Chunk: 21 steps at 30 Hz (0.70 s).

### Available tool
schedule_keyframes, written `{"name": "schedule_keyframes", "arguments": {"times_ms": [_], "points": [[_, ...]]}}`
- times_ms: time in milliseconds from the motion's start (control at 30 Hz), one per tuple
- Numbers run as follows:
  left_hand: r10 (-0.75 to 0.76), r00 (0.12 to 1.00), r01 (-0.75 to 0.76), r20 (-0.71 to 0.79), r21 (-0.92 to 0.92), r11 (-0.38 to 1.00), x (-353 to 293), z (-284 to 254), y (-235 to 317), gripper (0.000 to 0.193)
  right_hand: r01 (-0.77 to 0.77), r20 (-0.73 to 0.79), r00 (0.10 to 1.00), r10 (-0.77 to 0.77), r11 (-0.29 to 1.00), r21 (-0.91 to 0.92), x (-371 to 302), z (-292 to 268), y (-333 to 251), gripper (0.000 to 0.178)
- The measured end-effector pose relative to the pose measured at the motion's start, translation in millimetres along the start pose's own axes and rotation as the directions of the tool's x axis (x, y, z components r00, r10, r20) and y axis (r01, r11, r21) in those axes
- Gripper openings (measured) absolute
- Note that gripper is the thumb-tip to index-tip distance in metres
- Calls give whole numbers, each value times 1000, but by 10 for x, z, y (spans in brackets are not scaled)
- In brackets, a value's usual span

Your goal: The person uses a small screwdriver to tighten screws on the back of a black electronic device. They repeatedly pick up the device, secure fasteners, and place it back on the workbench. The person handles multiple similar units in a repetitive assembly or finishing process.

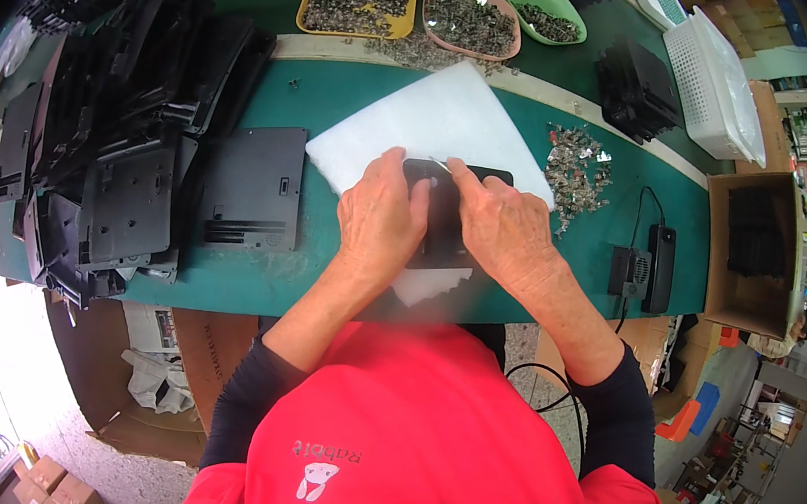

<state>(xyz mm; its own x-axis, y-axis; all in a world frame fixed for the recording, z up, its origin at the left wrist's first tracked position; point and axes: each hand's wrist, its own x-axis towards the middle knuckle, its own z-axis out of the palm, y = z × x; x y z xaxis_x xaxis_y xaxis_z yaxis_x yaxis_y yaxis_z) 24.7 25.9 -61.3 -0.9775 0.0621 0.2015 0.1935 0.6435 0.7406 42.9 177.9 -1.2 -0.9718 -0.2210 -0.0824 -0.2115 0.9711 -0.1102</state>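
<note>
A black plastic panel (pixel 448 219) lies on a white foam sheet (pixel 431 109) in front of me, partly covered by my hands. My left hand (pixel 383 214) grips the panel's left side, its thumb on the panel's face and its fingers around the edge. At the far edge of the panel, my right hand (pixel 506 222) has its fingers curled, the index finger pointing inward. Next to that fingertip shows a small, thin metal piece (pixel 440 165), too small to name more exactly. Many small metal clips (pixel 577 168) lie in a loose pile right of the foam.
Stacked black panels (pixel 138 119) crowd the left of the green table, with one flat panel (pixel 255 189) beside them. Yellow (pixel 304 13), pink (pixel 468 50) and green (pixel 579 34) trays of small metal parts stand behind. Rightward are a black corded device (pixel 659 268) and an open carton (pixel 753 315).
</note>
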Motion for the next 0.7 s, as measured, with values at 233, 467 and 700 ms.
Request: {"name": "schedule_keyframes", "arguments": {"times_ms": [233,467,700], "points": [[-89,989,80,120,78,994,29,-77,57,35,46,38,998,-46,999,15,-105,147,-75,49],[-71,989,55,128,125,991,53,-33,52,32,56,-116,991,-63,996,-62,-119,284,-84,52],[-29,995,16,97,135,991,38,-12,51,31,52,-77,995,-64,987,-152,-105,247,-132,56]]}}
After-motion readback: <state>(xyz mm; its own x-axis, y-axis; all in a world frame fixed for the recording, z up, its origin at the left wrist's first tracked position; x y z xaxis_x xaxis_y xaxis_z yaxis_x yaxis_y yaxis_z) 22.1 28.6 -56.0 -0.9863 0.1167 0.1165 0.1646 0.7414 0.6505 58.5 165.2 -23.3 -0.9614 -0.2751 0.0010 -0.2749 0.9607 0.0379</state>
